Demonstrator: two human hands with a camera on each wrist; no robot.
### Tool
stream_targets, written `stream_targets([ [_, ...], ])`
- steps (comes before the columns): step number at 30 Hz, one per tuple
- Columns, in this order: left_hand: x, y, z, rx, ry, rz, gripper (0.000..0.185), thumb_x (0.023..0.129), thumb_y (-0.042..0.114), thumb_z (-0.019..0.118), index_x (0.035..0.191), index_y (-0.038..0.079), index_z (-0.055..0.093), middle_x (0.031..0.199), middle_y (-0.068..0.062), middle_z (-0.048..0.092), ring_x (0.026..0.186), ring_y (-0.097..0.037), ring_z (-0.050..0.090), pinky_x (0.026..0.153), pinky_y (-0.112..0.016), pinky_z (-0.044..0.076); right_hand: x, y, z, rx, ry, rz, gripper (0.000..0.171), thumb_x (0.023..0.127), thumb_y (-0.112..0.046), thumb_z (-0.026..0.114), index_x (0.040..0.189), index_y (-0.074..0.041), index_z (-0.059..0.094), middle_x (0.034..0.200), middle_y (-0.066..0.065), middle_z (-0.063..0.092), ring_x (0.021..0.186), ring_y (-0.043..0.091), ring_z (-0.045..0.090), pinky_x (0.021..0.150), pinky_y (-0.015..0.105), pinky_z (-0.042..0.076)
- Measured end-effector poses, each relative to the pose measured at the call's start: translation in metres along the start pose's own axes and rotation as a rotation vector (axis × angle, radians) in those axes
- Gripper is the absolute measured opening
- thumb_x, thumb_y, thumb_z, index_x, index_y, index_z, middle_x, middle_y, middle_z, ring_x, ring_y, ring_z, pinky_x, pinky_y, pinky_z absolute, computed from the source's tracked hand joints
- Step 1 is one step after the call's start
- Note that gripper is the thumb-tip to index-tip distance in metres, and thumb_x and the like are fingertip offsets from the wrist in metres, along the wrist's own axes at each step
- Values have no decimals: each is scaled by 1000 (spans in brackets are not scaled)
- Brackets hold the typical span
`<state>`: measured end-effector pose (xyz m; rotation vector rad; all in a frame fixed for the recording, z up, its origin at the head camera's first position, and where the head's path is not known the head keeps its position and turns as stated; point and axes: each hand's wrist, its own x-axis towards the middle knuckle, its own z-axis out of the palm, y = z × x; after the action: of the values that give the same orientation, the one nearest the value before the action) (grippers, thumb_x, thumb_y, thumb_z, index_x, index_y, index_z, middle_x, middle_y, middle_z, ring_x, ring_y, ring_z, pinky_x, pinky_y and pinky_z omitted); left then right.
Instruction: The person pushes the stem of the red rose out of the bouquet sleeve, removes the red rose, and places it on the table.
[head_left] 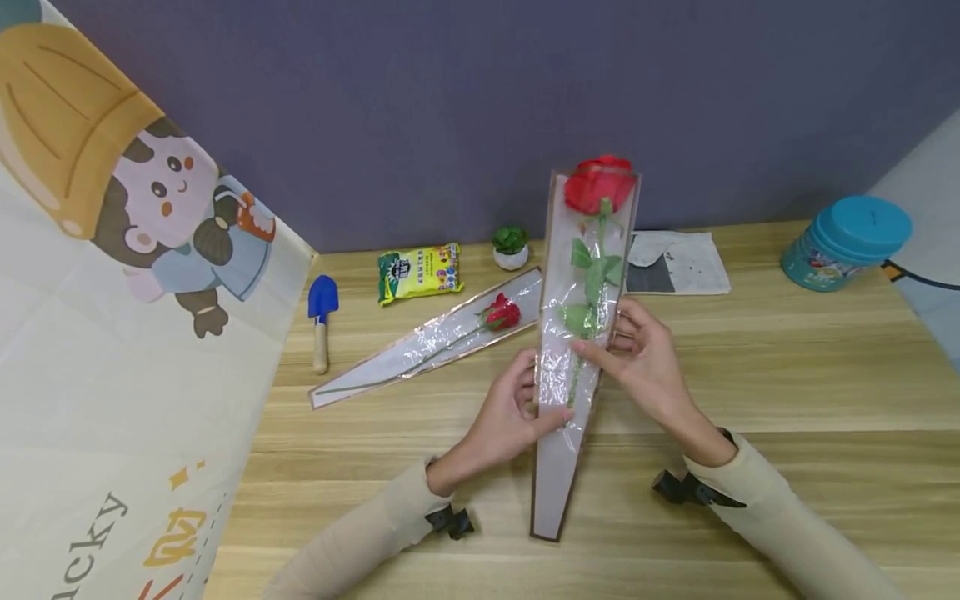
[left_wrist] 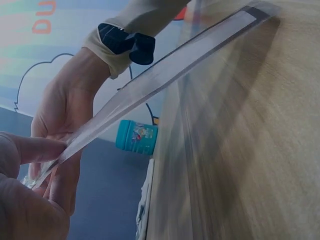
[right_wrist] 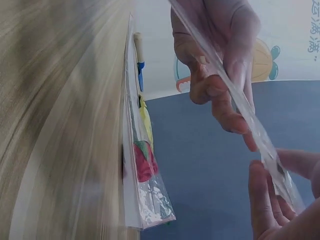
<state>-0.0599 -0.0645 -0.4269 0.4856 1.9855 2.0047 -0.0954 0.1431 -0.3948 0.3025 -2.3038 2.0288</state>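
Note:
A red rose with green stem sits in a long clear tapered sleeve with brown edging, held up above the wooden table. My left hand pinches the sleeve's left edge about midway. My right hand grips its right side, thumb over the front film. The left wrist view shows the sleeve edge-on between both hands. In the right wrist view the sleeve runs between the fingers. A second wrapped rose lies flat on the table to the left; it shows as a wrapped rose in the right wrist view.
A blue trowel, a yellow packet and a small potted plant sit at the back. A paper sheet and a teal tin lie right. A cartoon-printed cloth covers the left side.

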Motion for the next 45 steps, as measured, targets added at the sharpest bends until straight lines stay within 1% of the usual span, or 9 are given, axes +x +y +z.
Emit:
stream_targets([
  [4, 0, 0, 0, -8, -17, -9, 72, 83, -11, 76, 146, 6, 46, 128, -28, 69, 103, -30, 75, 80, -35, 68, 1, -2, -3, 29, 13, 5, 58, 88, 3, 78, 140, 2, 53, 110, -24, 74, 93, 3, 76, 79, 24, 65],
  [10, -1, -1, 1, -7, -56, -10, 70, 83, -11, 74, 145, 5, 47, 129, -29, 68, 105, -36, 75, 78, -37, 68, 5, -4, -10, 80, 66, -20, 45, 93, -4, 76, 135, -6, 57, 110, -19, 77, 92, 5, 77, 78, 23, 65],
  [15, -3, -3, 3, 12, -84, -6, 69, 83, -11, 76, 143, 6, 49, 128, -29, 69, 103, -31, 76, 78, -35, 68, 7, -7, -17, 152, 96, -19, 42, 95, -1, 73, 132, -12, 57, 108, -15, 78, 89, 4, 77, 77, 20, 64],
  [19, -4, -2, 4, 31, -100, -11, 67, 82, -11, 77, 141, 7, 51, 126, -28, 70, 102, -27, 76, 76, -34, 68, 8, -10, -20, 208, 123, -28, 43, 94, 2, 72, 130, -13, 55, 106, -10, 80, 87, 6, 77, 75, 18, 64],
  [23, -5, -2, 5, 31, -114, -14, 67, 82, -11, 77, 141, 6, 51, 127, -28, 70, 104, -29, 76, 76, -35, 68, 8, -12, -21, 246, 134, -45, 44, 93, 5, 72, 129, -11, 54, 105, -6, 80, 85, 8, 77, 73, 19, 64],
  [32, -6, 0, 7, 37, -125, -14, 66, 83, -10, 77, 141, 6, 50, 129, -28, 69, 108, -36, 75, 77, -35, 68, 7, -12, -24, 213, 126, -50, 46, 92, 7, 72, 131, -10, 56, 103, -7, 80, 80, 6, 75, 70, 19, 63],
  [38, -7, 0, 6, 25, -126, -18, 65, 82, -11, 77, 140, 5, 51, 131, -28, 68, 111, -38, 74, 78, -34, 68, 5, -14, -24, 162, 112, -33, 50, 92, 5, 74, 136, -8, 56, 106, -9, 79, 83, 6, 76, 71, 19, 64],
  [42, -7, 0, 5, 25, -125, -7, 64, 81, -13, 76, 139, 2, 53, 131, -28, 68, 110, -37, 74, 77, -34, 68, 4, -15, -23, 122, 89, -15, 52, 91, 3, 75, 138, -7, 55, 108, -13, 78, 86, 6, 77, 72, 20, 64],
  [45, -7, 1, 5, 55, -115, 12, 61, 81, -12, 77, 137, 1, 56, 128, -27, 68, 107, -30, 75, 77, -33, 68, 3, -16, -23, 105, 75, -1, 52, 91, -1, 77, 138, -7, 55, 109, -14, 78, 89, 6, 77, 74, 21, 65],
])
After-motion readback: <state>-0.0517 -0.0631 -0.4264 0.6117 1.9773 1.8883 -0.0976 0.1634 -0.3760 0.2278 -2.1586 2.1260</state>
